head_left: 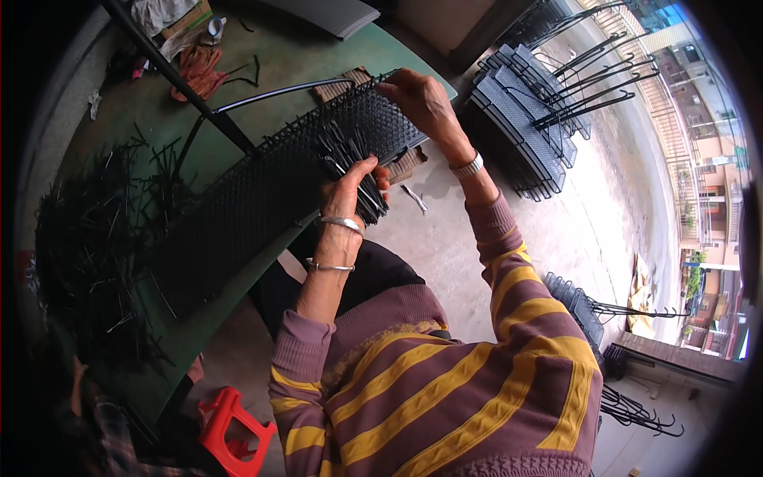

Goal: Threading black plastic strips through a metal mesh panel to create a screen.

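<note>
A long black mesh panel [238, 203] with a looped edge lies across the green table [310, 60]. My left hand [350, 187] is closed around a bundle of thin black strips [343, 143], held above the panel's near side. At the panel's far right corner, my right hand [421, 99] has its fingers pinched together against the looped edge. Whatever sits between those fingertips is too small to make out. A bent black metal rod [278, 96] runs from the panel's far edge to a dark bar on the left.
A large heap of black strips [95, 238] covers the table's left end. Reddish gloves [196, 73] lie farther back. Stacked mesh panels with hooked rods [520, 115] stand on the floor to the right. A red stool [234, 433] and another person's plaid sleeve [119, 429] are at lower left.
</note>
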Available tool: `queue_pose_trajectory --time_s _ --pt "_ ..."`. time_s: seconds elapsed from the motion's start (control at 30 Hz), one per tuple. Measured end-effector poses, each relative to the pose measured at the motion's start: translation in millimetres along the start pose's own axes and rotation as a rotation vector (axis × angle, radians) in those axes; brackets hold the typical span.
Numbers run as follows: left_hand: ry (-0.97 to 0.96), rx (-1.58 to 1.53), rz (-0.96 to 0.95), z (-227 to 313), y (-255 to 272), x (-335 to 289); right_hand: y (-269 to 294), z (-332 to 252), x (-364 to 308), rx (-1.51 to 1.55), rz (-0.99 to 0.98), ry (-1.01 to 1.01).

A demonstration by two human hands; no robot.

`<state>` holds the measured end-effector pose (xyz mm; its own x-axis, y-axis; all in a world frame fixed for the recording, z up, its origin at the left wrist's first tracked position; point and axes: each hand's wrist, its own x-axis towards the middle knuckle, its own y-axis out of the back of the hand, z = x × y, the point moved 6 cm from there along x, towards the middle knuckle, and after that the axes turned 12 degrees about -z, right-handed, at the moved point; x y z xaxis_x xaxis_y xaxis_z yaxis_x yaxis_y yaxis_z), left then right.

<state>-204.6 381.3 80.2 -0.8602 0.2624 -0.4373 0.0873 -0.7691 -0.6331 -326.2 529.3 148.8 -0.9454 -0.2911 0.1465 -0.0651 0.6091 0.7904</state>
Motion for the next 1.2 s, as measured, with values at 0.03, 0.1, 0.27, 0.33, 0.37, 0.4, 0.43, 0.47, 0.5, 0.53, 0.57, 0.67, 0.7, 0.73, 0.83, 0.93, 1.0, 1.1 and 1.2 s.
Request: queue_pose_trajectory --time_s 0.03,0.1,0.27,0.33,0.37,0.4,0.43,0.47,0.5,0.53,0.57,0.67,0.7,0.73,0.83,0.93,1.0,1.1,1.2 --pt "0.004 -0.001 -0.002 -2.0 1.3 2.1 -7.2 -3.8 -9.0 0.313 -0.258 -0.076" --pt "-0.012 0.032 -0.029 -0.9 2.6 2.8 -7.7 -31.9 -30.5 0.433 -0.412 -0.034" --pt "0.021 0.035 0.007 -2.8 0.1 4.9 -12.2 -36.3 -42.8 0.658 -0.534 -0.1" --pt "0.03 0.013 0.025 -1.5 2.0 6.2 -11.0 -29.2 -40.3 0.709 -0.517 -0.061" --pt "0.059 -0.03 0.016 -4.7 2.0 8.2 -9.3 -26.1 -38.6 0.758 -0.496 -0.026" --pt "0.088 -0.073 0.007 -7.3 1.6 9.8 -9.4 -23.4 -36.7 0.758 -0.494 -0.026" --pt "0.088 -0.071 0.005 -6.6 2.2 10.9 -0.5 -18.6 -32.7 0.679 -0.335 -0.018" --pt "0.099 -0.099 -0.026 -7.0 1.5 10.8 8.5 -14.2 -30.8 0.599 -0.177 -0.013" --pt "0.111 -0.126 -0.058 -7.8 -0.6 10.5 16.2 -10.7 -26.2 0.53 -0.035 0.039" --pt "0.113 -0.124 -0.06 -8.1 -2.1 10.0 25.8 -9.3 -23.6 0.388 0.118 0.091" --pt "0.127 -0.157 -0.083 -7.8 -5.7 9.0 30.1 -6.0 -18.4 0.273 0.229 0.119" --pt "0.125 -0.177 -0.118 -9.8 -11.4 9.6 28.9 3.7 -0.9 0.161 0.38 0.168" --pt "0.111 -0.166 -0.13 -11.0 -12.3 11.1 27.8 8.5 3.0 0.163 0.42 0.188" --pt "0.112 -0.165 -0.132 -12.8 -11.2 12.6 23.3 17.8 8.0 0.162 0.422 0.188" --pt "0.13 -0.128 -0.15 -14.1 -10.7 15.0 11.6 28.5 15.9 0.029 0.411 0.168" --pt "0.099 -0.079 -0.096 -9.7 -7.1 10.5 -3.6 29.6 22.7 0.154 0.223 0.135" --pt "0.096 -0.065 -0.076 -9.2 -6.2 9.8 1.6 24.5 24.5 0.003 0.278 0.161" --pt "0.043 -0.046 -0.059 -3.1 -9.4 6.7 -10.7 24.5 31.3 -0.115 0.124 0.166" --pt "0.045 -0.045 -0.028 -2.3 -10.5 2.0 -9.6 23.4 17.0 -0.181 0.149 0.066"
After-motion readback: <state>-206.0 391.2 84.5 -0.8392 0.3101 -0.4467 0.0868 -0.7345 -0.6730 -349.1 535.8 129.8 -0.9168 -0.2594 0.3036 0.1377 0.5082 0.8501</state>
